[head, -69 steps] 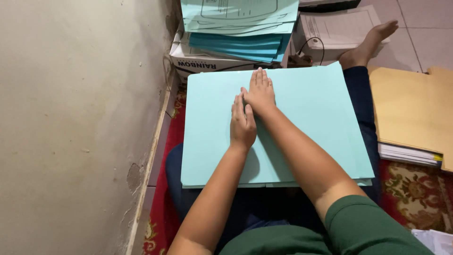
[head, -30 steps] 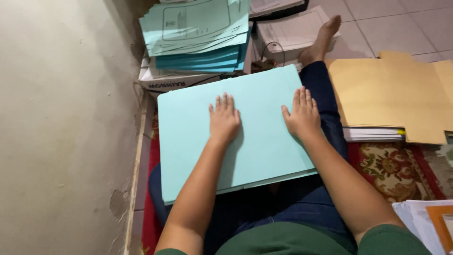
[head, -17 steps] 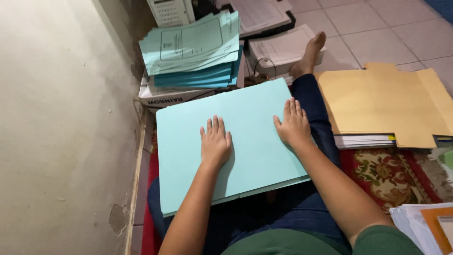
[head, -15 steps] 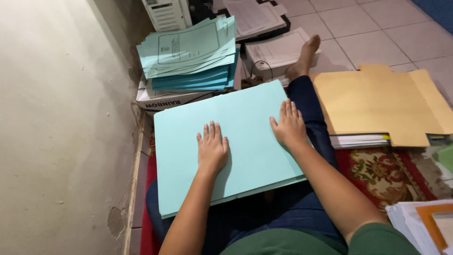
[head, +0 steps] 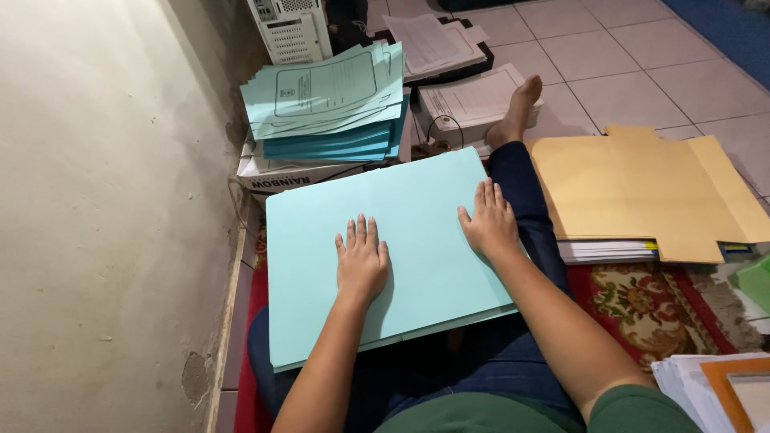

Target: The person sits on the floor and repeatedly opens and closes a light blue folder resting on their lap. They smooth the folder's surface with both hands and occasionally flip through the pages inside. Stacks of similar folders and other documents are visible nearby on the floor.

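Folder, pale blue and closed, is laid across the lap and is pressed flat under both palms. The left hand and right hand are spread open, so each grip is released and nothing is clasped. Beyond the fingertips a stack of like folders is piled on a box. Because the folder is only pressed, not gripped, and its near edge overhangs the knees, it could be tipped or slid off onto the rug.
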